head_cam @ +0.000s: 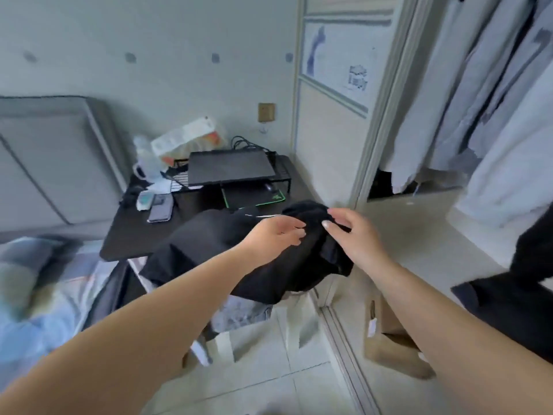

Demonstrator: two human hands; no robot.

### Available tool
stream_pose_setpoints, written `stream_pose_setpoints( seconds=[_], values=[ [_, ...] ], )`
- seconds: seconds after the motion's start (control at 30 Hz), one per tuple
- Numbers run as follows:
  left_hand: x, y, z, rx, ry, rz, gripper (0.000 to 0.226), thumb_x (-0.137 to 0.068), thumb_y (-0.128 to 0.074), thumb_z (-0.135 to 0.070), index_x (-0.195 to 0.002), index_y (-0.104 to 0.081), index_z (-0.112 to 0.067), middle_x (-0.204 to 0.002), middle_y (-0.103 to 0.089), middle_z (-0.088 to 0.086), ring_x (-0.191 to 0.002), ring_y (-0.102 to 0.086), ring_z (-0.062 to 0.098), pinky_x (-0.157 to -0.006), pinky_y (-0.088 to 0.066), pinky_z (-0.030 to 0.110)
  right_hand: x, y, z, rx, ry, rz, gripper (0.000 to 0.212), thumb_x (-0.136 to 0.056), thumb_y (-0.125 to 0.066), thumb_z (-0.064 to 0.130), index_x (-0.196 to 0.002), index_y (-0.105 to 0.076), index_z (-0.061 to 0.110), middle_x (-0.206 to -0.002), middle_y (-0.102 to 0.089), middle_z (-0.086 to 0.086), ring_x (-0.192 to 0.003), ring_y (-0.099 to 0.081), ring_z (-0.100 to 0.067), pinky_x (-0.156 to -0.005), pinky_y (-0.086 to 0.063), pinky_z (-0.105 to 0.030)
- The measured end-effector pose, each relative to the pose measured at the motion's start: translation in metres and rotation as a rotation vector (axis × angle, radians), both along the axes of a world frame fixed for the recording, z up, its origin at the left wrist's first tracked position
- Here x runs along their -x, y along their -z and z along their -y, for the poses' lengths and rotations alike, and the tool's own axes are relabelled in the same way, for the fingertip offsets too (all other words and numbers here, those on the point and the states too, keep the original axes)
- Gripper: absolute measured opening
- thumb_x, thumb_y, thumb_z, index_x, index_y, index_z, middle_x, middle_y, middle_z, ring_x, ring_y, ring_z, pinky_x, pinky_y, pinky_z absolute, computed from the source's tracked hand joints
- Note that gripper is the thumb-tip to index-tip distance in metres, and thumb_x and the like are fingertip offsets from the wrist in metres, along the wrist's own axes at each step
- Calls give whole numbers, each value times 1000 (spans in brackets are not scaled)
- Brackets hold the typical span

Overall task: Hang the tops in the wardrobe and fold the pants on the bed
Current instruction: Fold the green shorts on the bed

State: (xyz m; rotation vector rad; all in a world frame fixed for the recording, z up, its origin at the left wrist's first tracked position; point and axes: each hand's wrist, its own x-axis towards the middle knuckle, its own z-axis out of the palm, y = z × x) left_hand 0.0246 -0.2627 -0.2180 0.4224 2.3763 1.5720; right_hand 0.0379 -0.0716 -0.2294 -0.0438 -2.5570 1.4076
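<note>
Two bare forearms reach forward from the bottom of the view over a pale tiled floor (299, 384). At lower right a brown paper bag (392, 333) lies slumped on the floor beside the metal sliding-door track of the wardrobe. At lower left the bed (36, 295) shows soft, rumpled bedding in blue and pale checks, blurred.

Between the two arms hangs one black garment (215, 253), a soft matte cloth, draped in loose folds and held up in the air over a bundle of grey-white denim-like cloth (245, 313); whether the black piece is a top or pants cannot be told. The left hand (275, 233) has its fingers curled into the upper edge of the cloth, gripping it. The right hand (356, 235) pinches a bunched dark lump of the same cloth between thumb and fingertips, the other fingers loosely bent.

Behind the garment stands a dark flat surface (134, 232) carrying a black wire-sided riser with a closed black laptop (230, 167) on top, a green-edged mouse mat with one mouse, one phone (161, 208), a clear plastic jug and a white-and-orange bag.

At right the open wardrobe (386, 115) holds several pale grey and white hanging garments (466, 94), smooth and long. A padded grey headboard stands at far left.
</note>
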Motion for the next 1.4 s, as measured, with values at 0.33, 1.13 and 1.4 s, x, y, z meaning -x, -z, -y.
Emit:
stream_pose_setpoints(
  seconds=[0.33, 1.13, 1.4],
  values=[
    [-195, -19, 307, -73, -757, -5, 13, -94, -59, -21, -105, -65, -17, -99, -70, 4, -76, -65, 3, -70, -48, 16, -67, -20, 315, -28, -692, 9, 24, -88, -64, 32, -111, -59, 31, -114, -61, 13, -112, -54, -3, -95, -39, -22],
    [-730, 62, 616, -25, -1813, 160, 14, -92, -62, -26, -105, -66, -24, -90, -71, -10, -75, -67, -3, -59, -43, 8, -495, 49, 826, -55, -1841, 194, 35, -88, -64, 31, -119, -56, 18, -111, -58, 8, -107, -53, -8, -90, -42, -24],
    [-784, 72, 649, -84, -2063, 221, 11, -92, -61, -28, -103, -64, -28, -99, -72, -6, -88, -69, 4, -63, -45, 14, -557, 53, 911, -110, -2045, 241, 35, -89, -64, 28, -121, -58, 16, -112, -61, 6, -107, -56, -9, -91, -43, -25]
  ],
)
